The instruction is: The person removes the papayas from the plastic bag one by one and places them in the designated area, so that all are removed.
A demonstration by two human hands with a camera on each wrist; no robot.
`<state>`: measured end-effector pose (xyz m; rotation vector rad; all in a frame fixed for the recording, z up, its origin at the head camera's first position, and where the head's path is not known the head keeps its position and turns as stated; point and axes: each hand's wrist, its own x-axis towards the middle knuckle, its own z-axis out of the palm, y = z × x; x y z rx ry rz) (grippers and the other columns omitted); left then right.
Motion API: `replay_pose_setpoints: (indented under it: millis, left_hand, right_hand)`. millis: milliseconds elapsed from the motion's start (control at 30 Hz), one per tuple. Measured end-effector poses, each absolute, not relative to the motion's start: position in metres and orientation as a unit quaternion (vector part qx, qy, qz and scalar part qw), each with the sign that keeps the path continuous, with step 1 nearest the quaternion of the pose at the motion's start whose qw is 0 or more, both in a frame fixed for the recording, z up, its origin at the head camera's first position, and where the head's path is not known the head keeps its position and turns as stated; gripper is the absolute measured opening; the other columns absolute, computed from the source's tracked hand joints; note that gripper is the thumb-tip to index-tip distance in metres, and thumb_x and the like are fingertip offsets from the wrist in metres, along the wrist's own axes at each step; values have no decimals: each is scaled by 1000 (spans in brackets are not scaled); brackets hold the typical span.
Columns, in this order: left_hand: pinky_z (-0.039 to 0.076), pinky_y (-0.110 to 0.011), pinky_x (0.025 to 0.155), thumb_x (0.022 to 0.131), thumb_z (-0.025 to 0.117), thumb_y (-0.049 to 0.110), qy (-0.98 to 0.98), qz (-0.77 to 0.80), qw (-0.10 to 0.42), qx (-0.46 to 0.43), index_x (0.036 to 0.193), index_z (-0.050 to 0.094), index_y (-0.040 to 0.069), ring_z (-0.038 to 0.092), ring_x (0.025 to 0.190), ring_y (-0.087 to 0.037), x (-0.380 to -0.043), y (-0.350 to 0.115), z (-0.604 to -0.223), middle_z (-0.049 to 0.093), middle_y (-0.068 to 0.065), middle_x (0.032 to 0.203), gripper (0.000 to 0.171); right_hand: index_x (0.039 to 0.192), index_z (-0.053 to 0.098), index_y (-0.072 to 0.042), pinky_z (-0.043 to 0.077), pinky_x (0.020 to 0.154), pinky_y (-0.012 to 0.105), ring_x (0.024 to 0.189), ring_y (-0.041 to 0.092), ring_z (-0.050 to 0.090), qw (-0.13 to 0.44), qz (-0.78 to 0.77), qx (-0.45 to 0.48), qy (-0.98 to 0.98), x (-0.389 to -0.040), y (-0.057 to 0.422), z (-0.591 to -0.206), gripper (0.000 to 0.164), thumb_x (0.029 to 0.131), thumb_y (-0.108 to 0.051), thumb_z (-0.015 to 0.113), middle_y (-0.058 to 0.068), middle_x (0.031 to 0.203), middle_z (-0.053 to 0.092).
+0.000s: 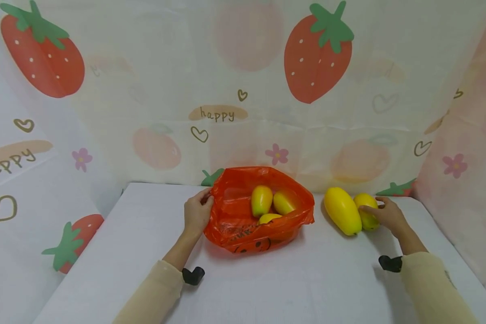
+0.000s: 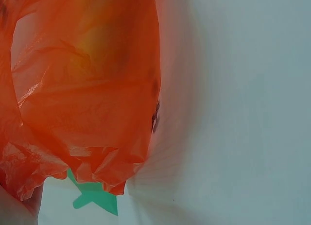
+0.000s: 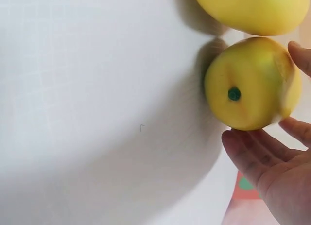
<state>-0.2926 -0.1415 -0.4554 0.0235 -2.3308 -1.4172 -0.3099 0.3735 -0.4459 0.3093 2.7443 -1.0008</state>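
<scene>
I saw one bag [image 1: 285, 235] mid-frame, three fruits [image 1: 262, 201] inside, two more fruits [image 1: 342, 211] at right. The outstretched left hand [image 1: 197, 213] pinched the bag's rim; the outstretched right hand [image 1: 390, 218] gripped the smaller outer fruit [image 1: 367, 222] between thumb and fingers.

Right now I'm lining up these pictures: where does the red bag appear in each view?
Head: the bag is just below centre, the left hand holding its left edge.
Left wrist: it fills most of the left side.
Right wrist: not in it.
Shared landmark: the white table shows in all three.
</scene>
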Motion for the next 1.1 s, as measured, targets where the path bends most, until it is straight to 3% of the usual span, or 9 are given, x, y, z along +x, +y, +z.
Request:
replay_pose_setpoints:
  millis: [333, 600, 767, 933, 1100]
  left_hand:
    - [59, -44, 86, 95, 58, 9, -837, -509, 204, 9, 124, 65, 0, 70, 95, -31, -291, -141, -456, 72, -20, 108, 32]
    - [58, -44, 87, 95, 58, 9, -836, -511, 200, 11, 124, 65, 0, 69, 95, -30, -290, -141, -458, 72, -20, 108, 32]
    - [59, -43, 86, 94, 59, 9, -836, -510, 200, 13, 124, 66, 0, 69, 94, -30, -289, -141, -459, 72, -20, 107, 31]
    - [59, -43, 86, 95, 58, 9, -840, -503, 203, 12, 124, 65, 0, 69, 94, -30, -291, -141, -457, 72, -20, 108, 32]
    - [59, -43, 86, 95, 58, 9, -838, -506, 204, 9, 123, 66, 0, 70, 94, -30, -293, -141, -452, 72, -19, 108, 31]
  right_hand:
    - [148, 13, 13, 44, 103, 57, 124, 52, 43, 94, -335, 101, 932, -307, 376, -444, 99, 93, -60, 50, 44, 143, 29]
    - [147, 18, 14, 49, 92, 58, 107, 49, 57, 72, -319, 90, 941, -299, 385, -431, 99, 91, -61, 52, 43, 139, 36]
    - [148, 17, 12, 47, 93, 62, 115, 53, 51, 56, -326, 63, 942, -293, 384, -416, 96, 92, -59, 52, 43, 141, 34]
    - [150, 18, 8, 42, 97, 67, 125, 56, 41, 3, -353, 33, 935, -288, 369, -396, 90, 94, -53, 53, 41, 142, 35]
    - [150, 25, 4, 42, 99, 67, 125, 53, 43, -41, -358, 11, 933, -285, 347, -369, 85, 93, -52, 56, 37, 141, 39]
